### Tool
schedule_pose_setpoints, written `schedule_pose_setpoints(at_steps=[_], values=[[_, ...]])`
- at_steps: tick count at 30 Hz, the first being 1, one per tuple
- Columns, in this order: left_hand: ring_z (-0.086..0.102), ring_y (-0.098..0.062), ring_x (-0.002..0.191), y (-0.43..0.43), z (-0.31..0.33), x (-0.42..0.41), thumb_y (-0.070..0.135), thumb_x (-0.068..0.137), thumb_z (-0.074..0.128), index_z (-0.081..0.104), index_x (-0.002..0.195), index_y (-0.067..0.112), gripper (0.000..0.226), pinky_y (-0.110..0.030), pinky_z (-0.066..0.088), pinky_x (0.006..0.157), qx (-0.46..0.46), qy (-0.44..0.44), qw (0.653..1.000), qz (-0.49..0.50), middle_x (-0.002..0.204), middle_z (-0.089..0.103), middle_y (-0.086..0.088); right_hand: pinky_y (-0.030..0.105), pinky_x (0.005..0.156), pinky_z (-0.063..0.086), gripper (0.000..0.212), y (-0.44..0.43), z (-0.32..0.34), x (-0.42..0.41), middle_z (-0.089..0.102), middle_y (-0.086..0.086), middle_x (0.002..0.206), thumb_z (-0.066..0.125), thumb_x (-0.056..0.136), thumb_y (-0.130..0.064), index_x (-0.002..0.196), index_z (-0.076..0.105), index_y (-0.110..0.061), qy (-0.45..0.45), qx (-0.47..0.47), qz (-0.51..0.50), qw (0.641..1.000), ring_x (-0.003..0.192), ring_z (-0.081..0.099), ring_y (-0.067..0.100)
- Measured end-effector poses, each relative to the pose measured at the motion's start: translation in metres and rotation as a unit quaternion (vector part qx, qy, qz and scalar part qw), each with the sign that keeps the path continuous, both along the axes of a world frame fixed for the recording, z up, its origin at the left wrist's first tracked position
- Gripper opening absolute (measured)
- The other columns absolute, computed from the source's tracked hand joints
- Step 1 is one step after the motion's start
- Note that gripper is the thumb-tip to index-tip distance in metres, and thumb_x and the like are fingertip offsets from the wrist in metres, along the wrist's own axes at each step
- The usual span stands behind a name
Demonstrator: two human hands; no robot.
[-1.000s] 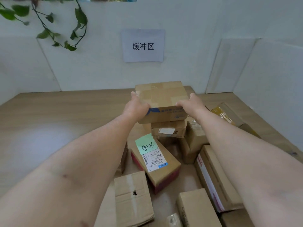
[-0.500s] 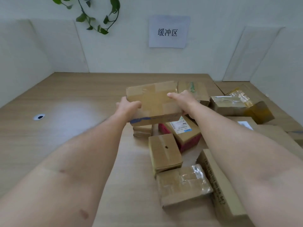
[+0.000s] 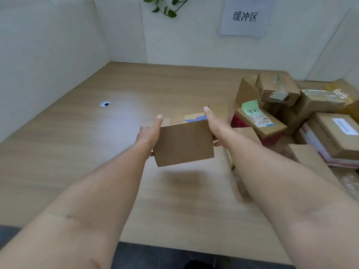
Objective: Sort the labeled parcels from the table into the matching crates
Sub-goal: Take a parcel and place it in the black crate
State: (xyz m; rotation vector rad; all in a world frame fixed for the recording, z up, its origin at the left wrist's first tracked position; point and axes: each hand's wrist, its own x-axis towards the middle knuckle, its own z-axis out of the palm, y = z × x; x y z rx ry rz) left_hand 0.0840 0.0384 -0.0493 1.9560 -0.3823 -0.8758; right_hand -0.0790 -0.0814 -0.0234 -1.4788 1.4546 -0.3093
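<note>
I hold a brown cardboard parcel (image 3: 184, 142) in the air above the wooden table (image 3: 97, 152), tilted so a plain face looks at me and a blue-printed face shows on top. My left hand (image 3: 150, 133) grips its left side, thumb up along the edge. My right hand (image 3: 214, 125) grips its right side. A pile of other parcels (image 3: 291, 117) lies at the right of the table, among them a red-sided box with a green sticky note (image 3: 250, 107) and a white label. No crate is in view.
White partition walls (image 3: 58, 45) close off the table at the back and left. A paper sign (image 3: 244, 16) with printed characters hangs on the back wall beside a trailing plant (image 3: 167, 6). A cable hole (image 3: 105, 104) sits in the tabletop at the left. The table's near edge runs along the bottom.
I have lifted the parcel off the pile, carried it left and toward me, and tipped it so its plain face now looks at me. The view has turned left, so the pile sits at the right.
</note>
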Motion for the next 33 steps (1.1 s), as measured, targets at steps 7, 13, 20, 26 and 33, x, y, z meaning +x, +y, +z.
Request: schedule_pose_setpoints(at_steps=[7,13,20,26,33], values=[[0.053,-0.031,0.108,0.061,-0.025,0.01,0.04,0.097,0.04,0.043,0.124,0.012,0.04,-0.042,0.05,0.083,0.024,-0.004,1.0,0.016,0.123,0.053,-0.01,0.041,0.082,0.051,0.068,0.052,-0.031,0.01,0.064,0.01,0.104,0.024,0.09,-0.071,0.11,0.055,-0.014,0.051,-0.01,-0.001,0.999,0.094,0.062,0.03],[0.053,-0.023,0.091,0.09,-0.032,0.017,0.018,0.091,0.047,0.047,0.112,0.017,0.021,-0.032,0.043,0.066,0.018,-0.007,0.999,0.027,0.113,0.059,-0.007,0.039,0.077,0.051,0.042,0.067,-0.046,0.019,0.061,0.009,0.086,0.035,0.093,-0.047,0.092,0.056,-0.01,0.03,-0.009,0.016,0.999,0.08,0.06,0.027],[0.062,-0.026,0.098,0.101,-0.023,0.011,0.053,0.09,0.048,0.049,0.112,0.015,0.043,-0.041,0.052,0.083,0.015,0.018,0.999,0.045,0.11,0.064,-0.007,0.043,0.08,0.054,0.063,0.075,-0.05,0.018,0.059,0.014,0.088,0.029,0.089,-0.065,0.113,0.049,-0.01,0.07,0.026,0.044,0.996,0.079,0.061,0.035],[0.063,-0.03,0.098,0.099,-0.032,-0.004,0.066,0.085,0.042,0.052,0.118,0.014,0.063,-0.048,0.05,0.089,0.054,0.03,0.996,0.057,0.11,0.064,-0.008,0.042,0.078,0.051,0.06,0.072,-0.054,-0.003,0.06,0.015,0.109,0.031,0.092,-0.061,0.122,0.047,-0.011,0.038,0.053,0.014,0.998,0.09,0.061,0.036],[0.056,-0.026,0.109,0.104,-0.05,-0.023,0.012,0.085,0.048,0.042,0.14,0.021,0.056,-0.039,0.052,0.087,-0.008,0.059,0.996,0.071,0.127,0.056,-0.006,0.049,0.085,0.055,0.01,0.071,-0.069,-0.026,0.06,0.022,0.103,0.05,0.087,-0.001,0.096,0.05,-0.005,-0.044,0.035,0.045,0.997,0.09,0.062,0.027]])
